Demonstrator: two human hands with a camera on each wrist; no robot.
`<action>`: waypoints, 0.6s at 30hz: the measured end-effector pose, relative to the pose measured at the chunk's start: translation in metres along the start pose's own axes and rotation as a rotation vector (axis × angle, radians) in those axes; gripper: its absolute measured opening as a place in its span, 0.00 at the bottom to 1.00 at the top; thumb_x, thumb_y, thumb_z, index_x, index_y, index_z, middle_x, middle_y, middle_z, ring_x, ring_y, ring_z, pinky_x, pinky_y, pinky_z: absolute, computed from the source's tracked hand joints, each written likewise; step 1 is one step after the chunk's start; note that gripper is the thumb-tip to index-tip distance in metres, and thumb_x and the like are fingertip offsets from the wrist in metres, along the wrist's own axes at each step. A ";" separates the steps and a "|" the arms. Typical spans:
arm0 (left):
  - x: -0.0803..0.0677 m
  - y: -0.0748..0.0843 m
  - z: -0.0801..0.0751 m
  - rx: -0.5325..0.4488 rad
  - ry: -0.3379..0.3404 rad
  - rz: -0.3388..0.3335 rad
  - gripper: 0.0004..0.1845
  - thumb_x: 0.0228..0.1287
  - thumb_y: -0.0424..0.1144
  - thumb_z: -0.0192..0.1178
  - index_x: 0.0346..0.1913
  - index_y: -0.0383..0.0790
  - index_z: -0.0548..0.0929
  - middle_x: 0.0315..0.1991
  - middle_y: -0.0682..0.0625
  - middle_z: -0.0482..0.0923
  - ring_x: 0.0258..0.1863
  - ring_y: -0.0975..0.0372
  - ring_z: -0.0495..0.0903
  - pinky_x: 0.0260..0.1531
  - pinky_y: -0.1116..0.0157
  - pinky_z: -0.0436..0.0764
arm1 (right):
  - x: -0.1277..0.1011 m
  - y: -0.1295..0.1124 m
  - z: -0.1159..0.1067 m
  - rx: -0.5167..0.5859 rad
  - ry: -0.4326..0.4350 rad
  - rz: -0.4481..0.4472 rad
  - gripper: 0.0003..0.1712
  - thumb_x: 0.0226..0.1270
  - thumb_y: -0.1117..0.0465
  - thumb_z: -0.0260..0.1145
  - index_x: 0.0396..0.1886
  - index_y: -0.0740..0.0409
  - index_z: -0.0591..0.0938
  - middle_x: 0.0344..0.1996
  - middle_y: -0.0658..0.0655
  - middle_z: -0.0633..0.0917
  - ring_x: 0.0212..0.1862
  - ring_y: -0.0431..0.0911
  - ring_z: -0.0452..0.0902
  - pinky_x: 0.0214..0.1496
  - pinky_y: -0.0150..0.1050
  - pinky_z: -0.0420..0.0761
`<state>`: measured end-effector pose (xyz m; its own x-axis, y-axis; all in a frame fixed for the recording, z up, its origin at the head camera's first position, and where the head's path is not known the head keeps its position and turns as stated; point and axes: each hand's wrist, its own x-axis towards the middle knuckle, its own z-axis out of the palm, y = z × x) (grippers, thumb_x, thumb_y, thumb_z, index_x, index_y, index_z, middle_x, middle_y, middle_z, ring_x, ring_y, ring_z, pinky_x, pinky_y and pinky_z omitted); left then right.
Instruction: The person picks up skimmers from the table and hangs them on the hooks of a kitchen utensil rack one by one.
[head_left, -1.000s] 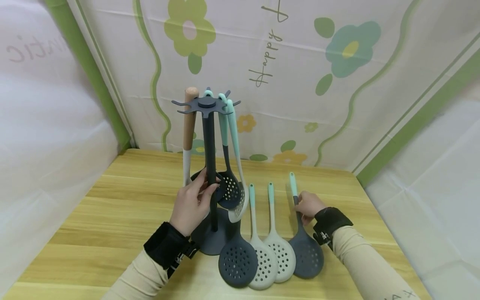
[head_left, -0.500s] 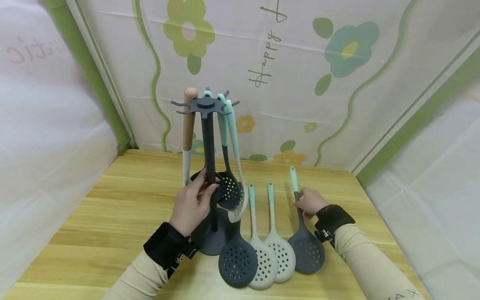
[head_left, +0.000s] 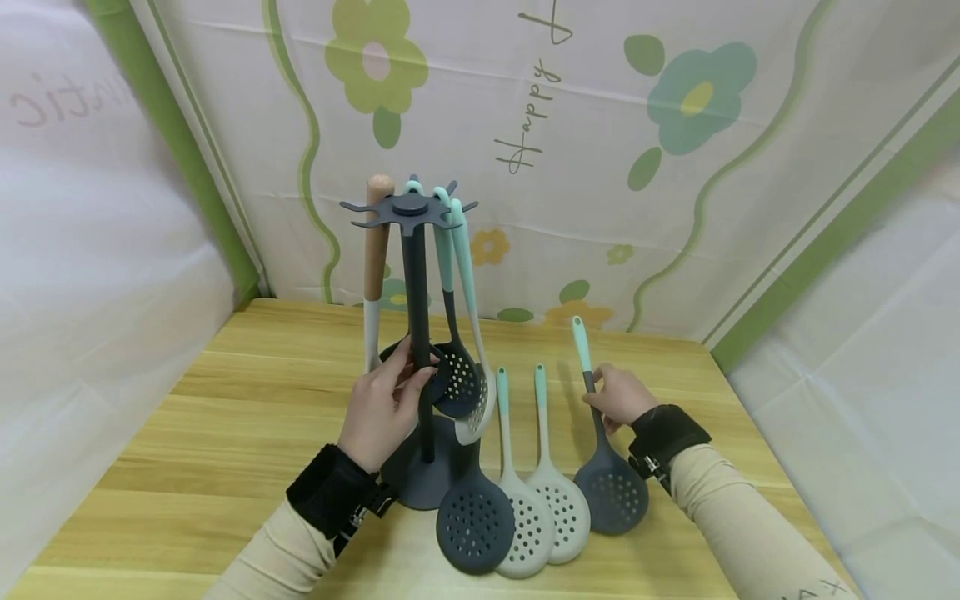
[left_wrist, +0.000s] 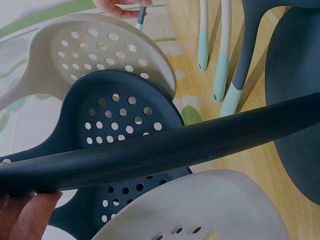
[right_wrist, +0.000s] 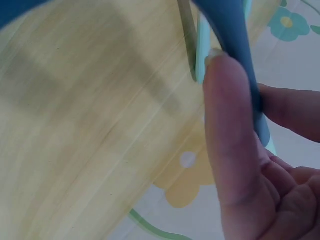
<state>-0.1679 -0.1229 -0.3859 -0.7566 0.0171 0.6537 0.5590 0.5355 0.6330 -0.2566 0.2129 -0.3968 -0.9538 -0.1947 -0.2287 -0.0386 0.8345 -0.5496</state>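
Left hand (head_left: 382, 408) curled round the pole of the utensil stand (head_left: 417, 333), which is upright on the bench (head_left: 225, 417). Right hand (head_left: 618, 396) at 3 o'clock of the stand pinches the handle of the dark skimmer (head_left: 609, 483); head looks to rest on the bench, handle apparently raised. Three more skimmers (head_left: 525, 517) lie between stand and dark skimmer.
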 end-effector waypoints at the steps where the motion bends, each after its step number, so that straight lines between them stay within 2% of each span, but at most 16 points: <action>1: 0.000 0.000 0.000 0.001 0.000 -0.001 0.17 0.69 0.30 0.61 0.58 0.33 0.78 0.45 0.40 0.86 0.45 0.50 0.88 0.38 0.59 0.89 | -0.001 -0.001 0.000 -0.001 0.002 -0.006 0.25 0.70 0.64 0.62 0.60 0.75 0.66 0.19 0.58 0.81 0.14 0.42 0.77 0.23 0.44 0.87; 10: 0.000 -0.001 0.000 -0.004 0.002 0.002 0.16 0.69 0.30 0.60 0.58 0.32 0.78 0.45 0.41 0.86 0.45 0.50 0.88 0.38 0.59 0.89 | -0.007 -0.012 -0.001 -0.044 0.067 -0.080 0.24 0.71 0.64 0.62 0.60 0.72 0.68 0.22 0.57 0.81 0.17 0.47 0.79 0.22 0.41 0.84; 18: 0.000 0.000 0.000 -0.009 0.003 0.005 0.16 0.69 0.30 0.60 0.58 0.31 0.78 0.45 0.40 0.86 0.46 0.50 0.88 0.38 0.59 0.89 | -0.008 -0.018 -0.003 -0.075 0.072 -0.085 0.24 0.71 0.63 0.62 0.60 0.71 0.69 0.21 0.56 0.82 0.18 0.48 0.80 0.19 0.34 0.79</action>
<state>-0.1681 -0.1225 -0.3862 -0.7529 0.0169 0.6579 0.5657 0.5276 0.6337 -0.2493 0.2012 -0.3826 -0.9649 -0.2310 -0.1248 -0.1395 0.8536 -0.5019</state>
